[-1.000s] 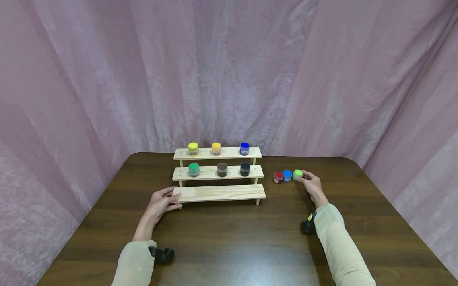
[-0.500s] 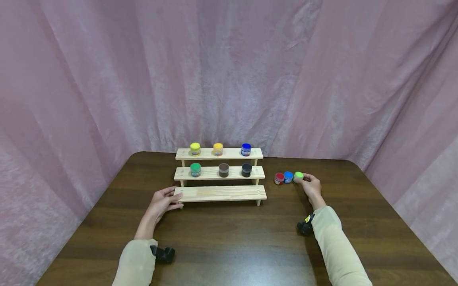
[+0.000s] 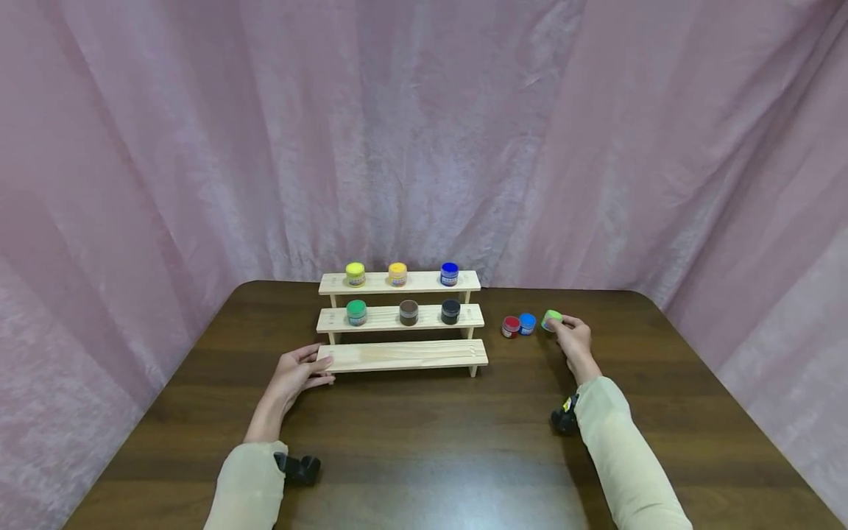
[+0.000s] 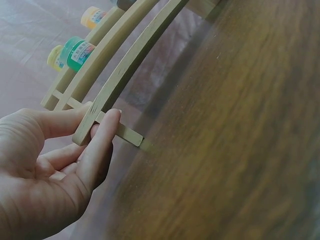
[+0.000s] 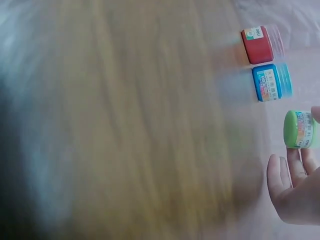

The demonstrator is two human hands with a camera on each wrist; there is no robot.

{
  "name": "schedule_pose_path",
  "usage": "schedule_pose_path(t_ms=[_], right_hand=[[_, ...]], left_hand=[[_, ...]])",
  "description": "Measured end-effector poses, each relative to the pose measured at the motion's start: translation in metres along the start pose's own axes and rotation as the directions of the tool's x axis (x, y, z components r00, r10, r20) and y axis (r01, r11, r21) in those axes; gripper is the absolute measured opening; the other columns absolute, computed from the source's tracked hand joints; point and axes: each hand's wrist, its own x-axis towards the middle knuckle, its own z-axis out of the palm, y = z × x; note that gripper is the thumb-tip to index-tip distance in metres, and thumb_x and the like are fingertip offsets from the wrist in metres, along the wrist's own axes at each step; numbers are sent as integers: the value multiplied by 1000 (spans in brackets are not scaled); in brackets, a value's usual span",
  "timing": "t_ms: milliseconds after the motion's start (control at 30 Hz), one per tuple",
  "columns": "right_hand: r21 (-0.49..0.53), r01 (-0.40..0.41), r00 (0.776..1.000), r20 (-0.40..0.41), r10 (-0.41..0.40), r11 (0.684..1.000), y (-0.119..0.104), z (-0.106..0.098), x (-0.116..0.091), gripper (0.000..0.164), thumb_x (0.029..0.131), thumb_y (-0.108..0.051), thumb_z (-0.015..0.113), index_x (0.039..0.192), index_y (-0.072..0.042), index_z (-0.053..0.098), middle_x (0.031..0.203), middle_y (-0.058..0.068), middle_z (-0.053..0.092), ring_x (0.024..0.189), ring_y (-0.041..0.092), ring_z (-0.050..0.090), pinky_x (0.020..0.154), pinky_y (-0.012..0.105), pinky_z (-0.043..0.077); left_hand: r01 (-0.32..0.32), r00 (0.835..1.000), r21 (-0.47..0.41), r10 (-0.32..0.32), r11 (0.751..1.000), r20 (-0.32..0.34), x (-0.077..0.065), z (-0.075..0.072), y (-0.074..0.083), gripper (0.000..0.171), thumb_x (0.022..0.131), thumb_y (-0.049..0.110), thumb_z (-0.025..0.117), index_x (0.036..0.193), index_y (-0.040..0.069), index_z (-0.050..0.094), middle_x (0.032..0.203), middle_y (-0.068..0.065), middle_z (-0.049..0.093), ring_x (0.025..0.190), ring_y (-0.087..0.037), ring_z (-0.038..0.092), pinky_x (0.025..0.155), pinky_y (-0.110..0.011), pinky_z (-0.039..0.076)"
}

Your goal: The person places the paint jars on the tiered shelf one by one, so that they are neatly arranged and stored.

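My left hand (image 3: 296, 375) grips the left end of the lowest shelf of a three-step wooden rack (image 3: 404, 356); in the left wrist view its thumb and fingers (image 4: 102, 145) pinch the board by its leg. At the right, my right hand (image 3: 573, 343) holds a light green paint jar (image 3: 551, 319) between thumb and fingers. The right wrist view has this jar (image 5: 299, 129) tilted and apart from its neighbours. Beside it a blue paint jar (image 3: 527, 324) and a red paint jar (image 3: 510, 327) stand together on the table.
Yellow (image 3: 355, 274), orange-yellow (image 3: 397, 274) and dark blue (image 3: 449, 274) jars stand on the top shelf. Green (image 3: 356, 312), brown (image 3: 408, 312) and black (image 3: 450, 311) jars occupy the middle one. A pink curtain (image 3: 424, 132) hangs behind the brown table (image 3: 424, 456).
The light green jar has come away from the blue jar and up slightly in my right hand. My left hand keeps its grip on the rack; the head view shifts a little.
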Motion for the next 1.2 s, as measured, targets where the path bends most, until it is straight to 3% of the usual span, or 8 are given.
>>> schedule_pose_path(t_ms=[267, 533, 967, 1200], right_hand=[[104, 80, 996, -38, -76, 991, -8, -5, -2, 46, 91, -18, 63, 127, 7, 50, 82, -15, 52, 65, -2, 52, 60, 12, 50], [106, 113, 993, -22, -112, 988, -21, -8, -8, 47, 92, -20, 61, 130, 4, 47, 105, -2, 50, 78, -8, 48, 69, 6, 49], [153, 169, 985, -4, -170, 974, -42, -5, -21, 24, 92, -19, 61, 110, -9, 48, 94, -9, 49, 81, -3, 49, 71, 9, 47], [156, 175, 982, 38, -183, 972, -46, -5, -26, 21, 94, -20, 60, 106, -12, 45, 93, -7, 48, 83, 0, 49, 70, 7, 47]], left_hand=[[-2, 1000, -6, 2, 1000, 7, 0, -1, -1, 67, 95, 3, 60, 150, -10, 24, 126, -21, 46, 78, -9, 67, 76, -26, 65], [0, 1000, 1, 0, 1000, 9, 1, -2, -1, 67, 95, 3, 61, 150, -10, 25, 127, -22, 47, 76, -8, 68, 75, -26, 65], [-10, 1000, 9, 10, 1000, 4, 0, 0, 0, 66, 95, 2, 59, 150, -11, 24, 120, -18, 48, 76, -7, 67, 75, -25, 65], [-6, 1000, 7, 6, 1000, 0, 1, 0, -1, 66, 95, 3, 60, 149, -11, 25, 125, -22, 47, 77, -8, 68, 74, -25, 65]])
